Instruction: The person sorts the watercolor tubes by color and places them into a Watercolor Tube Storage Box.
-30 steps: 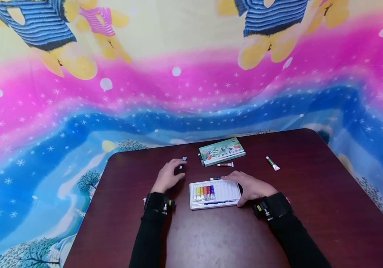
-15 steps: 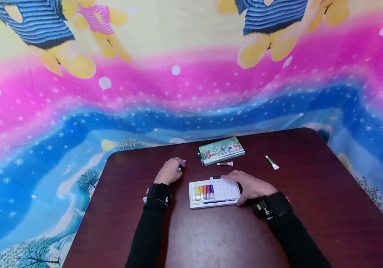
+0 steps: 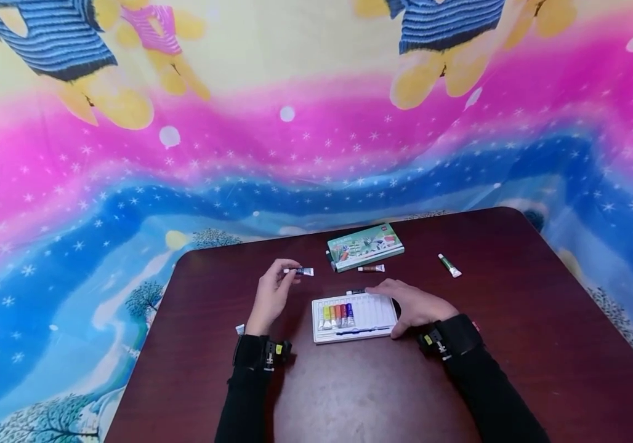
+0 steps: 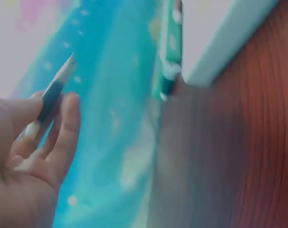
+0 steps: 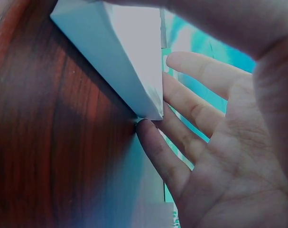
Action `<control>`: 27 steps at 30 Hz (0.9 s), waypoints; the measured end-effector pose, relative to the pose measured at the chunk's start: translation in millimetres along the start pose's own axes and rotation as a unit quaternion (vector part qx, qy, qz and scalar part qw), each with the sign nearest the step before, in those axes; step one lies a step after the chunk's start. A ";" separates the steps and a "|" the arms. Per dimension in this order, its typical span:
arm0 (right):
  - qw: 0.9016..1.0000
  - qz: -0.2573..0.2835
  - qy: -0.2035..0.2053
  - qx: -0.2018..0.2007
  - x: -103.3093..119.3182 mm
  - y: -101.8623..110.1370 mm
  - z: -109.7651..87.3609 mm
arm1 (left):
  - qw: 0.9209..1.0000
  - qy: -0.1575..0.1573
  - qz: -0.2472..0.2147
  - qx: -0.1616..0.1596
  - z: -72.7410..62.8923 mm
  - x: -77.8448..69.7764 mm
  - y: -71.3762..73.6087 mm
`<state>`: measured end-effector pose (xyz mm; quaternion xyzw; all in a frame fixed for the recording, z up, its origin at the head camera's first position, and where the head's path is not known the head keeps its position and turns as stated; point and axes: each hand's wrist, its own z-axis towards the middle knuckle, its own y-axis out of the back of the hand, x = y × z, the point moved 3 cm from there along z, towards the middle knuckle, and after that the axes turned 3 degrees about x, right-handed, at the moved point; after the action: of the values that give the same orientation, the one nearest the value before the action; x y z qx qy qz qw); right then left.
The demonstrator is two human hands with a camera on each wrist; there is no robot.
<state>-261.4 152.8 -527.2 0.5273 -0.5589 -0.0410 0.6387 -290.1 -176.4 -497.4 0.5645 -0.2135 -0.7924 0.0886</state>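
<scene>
Paint tube (image 3: 306, 271), dark label: pinched between thumb and fingers of the left hand (image 3: 271, 298), raised off the table (image 3: 344, 394), beyond the left end of the white paint tray (image 3: 374, 312), well apart from the right hand (image 3: 419, 307). Right hand: gripping the tray's right end, thumb at near edge, fingers at far edge. Tray: row of coloured tubes (image 3: 337, 316), left half.

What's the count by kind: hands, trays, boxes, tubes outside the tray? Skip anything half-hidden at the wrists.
Hands: 2 (left hand, right hand)
Trays: 1 (white tray)
Boxes: 1 (green box)
Tubes outside the tray: 5 (held tube, green tube, brown tube, dark tube beside the box, dark tube behind the tray)
Total: 9
</scene>
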 end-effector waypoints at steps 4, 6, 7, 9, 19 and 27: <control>1.000 0.008 0.001 0.000 0.3 1.4 0.4 | 0.996 -0.020 -0.089 -0.001 -6.3 -16.6 -2.1; 1.000 0.008 0.002 0.003 0.0 0.6 0.8 | 0.992 -0.019 -0.128 0.001 -8.0 -22.2 -3.6; 1.000 0.007 0.002 0.005 -0.4 0.0 1.0 | 0.988 -0.017 -0.150 -0.001 -8.3 -23.9 -4.5; 1.000 0.003 0.004 0.005 -1.1 -1.1 1.2 | 0.981 -0.013 -0.193 -0.016 -9.3 -27.3 -5.3; 1.000 0.001 0.011 0.000 -0.5 1.3 -0.2 | 0.934 -0.063 -0.325 -0.135 -16.4 -61.5 0.6; 1.000 -0.003 0.011 0.003 -0.6 1.6 0.7 | 0.934 -0.119 -0.307 -0.140 -29.3 -103.4 -4.1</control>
<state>-262.9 153.5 -526.6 0.5317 -0.5501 -0.0353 0.6431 -226.5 -140.3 -418.6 0.4863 0.0741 -0.8640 -0.1072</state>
